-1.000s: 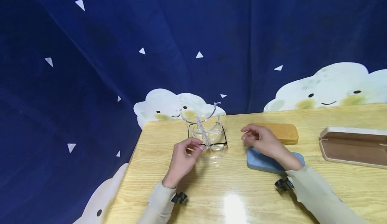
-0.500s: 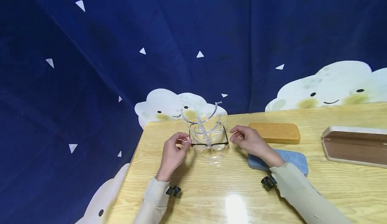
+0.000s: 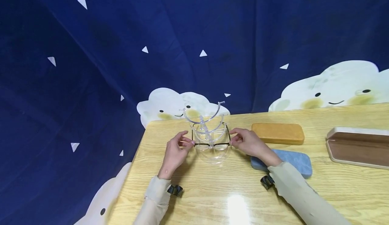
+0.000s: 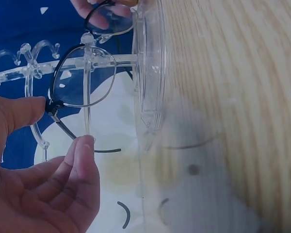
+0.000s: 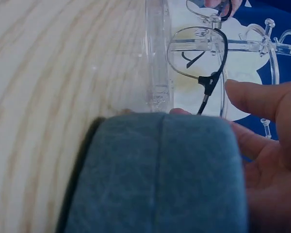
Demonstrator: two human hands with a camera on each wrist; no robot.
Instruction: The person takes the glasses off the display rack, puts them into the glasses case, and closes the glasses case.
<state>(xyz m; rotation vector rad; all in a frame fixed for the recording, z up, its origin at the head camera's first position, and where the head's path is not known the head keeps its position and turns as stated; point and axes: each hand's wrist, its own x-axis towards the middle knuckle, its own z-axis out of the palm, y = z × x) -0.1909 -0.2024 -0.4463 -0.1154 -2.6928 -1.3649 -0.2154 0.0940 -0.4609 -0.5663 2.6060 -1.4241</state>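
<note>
On the stand (image 4: 153, 68), our left hand (image 3: 176, 154) pinches the glasses' (image 3: 221, 144) corner, perhaps to level them; whether our right hand (image 3: 250, 142) grips, we cannot tell.

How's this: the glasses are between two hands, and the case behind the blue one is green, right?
Not green: the head view shows an orange case behind the blue case. The glasses are between the left hand and right hand.
</note>
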